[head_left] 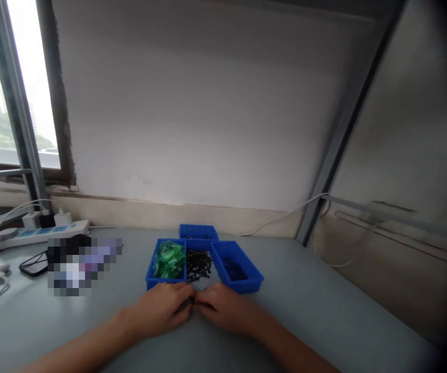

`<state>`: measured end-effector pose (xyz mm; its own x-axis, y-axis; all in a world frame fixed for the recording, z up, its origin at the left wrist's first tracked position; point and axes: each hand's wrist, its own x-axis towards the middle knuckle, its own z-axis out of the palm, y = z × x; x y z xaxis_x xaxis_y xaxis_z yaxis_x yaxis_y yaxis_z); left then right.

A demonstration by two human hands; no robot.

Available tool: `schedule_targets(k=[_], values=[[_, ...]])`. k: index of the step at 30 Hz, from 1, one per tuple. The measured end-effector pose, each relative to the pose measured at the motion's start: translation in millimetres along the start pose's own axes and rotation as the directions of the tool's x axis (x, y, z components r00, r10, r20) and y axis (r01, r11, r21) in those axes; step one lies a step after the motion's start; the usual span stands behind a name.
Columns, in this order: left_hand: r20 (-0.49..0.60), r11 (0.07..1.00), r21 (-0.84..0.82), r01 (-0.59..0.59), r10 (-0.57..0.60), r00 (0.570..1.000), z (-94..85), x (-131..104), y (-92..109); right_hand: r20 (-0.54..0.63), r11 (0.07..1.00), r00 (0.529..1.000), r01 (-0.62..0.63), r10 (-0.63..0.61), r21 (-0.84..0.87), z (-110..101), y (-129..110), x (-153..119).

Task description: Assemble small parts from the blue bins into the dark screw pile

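Note:
My left hand (165,306) and my right hand (227,307) meet at the fingertips in front of the blue bins. Both are closed in a pinch around something small and dark that I cannot make out. Just behind my left hand is a blue bin (150,270) of green pieces (169,259). Behind my right hand, a tilted blue bin (252,274) holds dark pieces (234,269). Black screws or similar small rods (199,263) lie in a pile between these bins. At the back stands a third blue bin (198,229), its contents hardly visible.
A white power strip (44,233) with plugs and cables sits at the left back of the grey table (317,311). Near it lie a black-rimmed object (32,263) and a pixelated item (87,264). A white cable (274,220) runs along the wall to a metal post (336,155).

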<state>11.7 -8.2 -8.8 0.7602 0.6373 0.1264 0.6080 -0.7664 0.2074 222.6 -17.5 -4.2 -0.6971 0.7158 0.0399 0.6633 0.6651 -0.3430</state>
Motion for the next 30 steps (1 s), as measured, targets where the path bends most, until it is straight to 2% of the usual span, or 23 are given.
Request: schedule_targets(k=[7,14,19,23,30], values=[[0.005,0.993,-0.071,-0.095,0.096,0.995,-0.4,-0.3,1.2,0.000,0.998,0.999,-0.049,0.049,0.027,4.9,5.0,1.9],[0.020,0.997,0.047,-0.065,0.064,0.998,3.0,-0.1,-0.3,-0.008,0.991,0.996,-0.093,0.094,0.101,-1.1,-0.9,-4.2],[0.017,0.993,0.093,-0.079,0.077,0.997,5.7,1.1,-1.8,-0.020,0.991,0.994,-0.105,0.107,0.079,-1.1,-1.4,-2.4],[0.039,0.994,0.099,-0.043,0.039,0.998,4.3,0.3,-1.7,-0.023,0.987,0.992,-0.125,0.128,0.096,-2.4,-1.8,-2.1],[0.035,0.996,0.059,-0.070,0.068,0.997,-3.8,-2.1,-1.5,-0.008,0.984,0.988,-0.150,0.152,0.099,-4.5,-2.3,-1.6]])
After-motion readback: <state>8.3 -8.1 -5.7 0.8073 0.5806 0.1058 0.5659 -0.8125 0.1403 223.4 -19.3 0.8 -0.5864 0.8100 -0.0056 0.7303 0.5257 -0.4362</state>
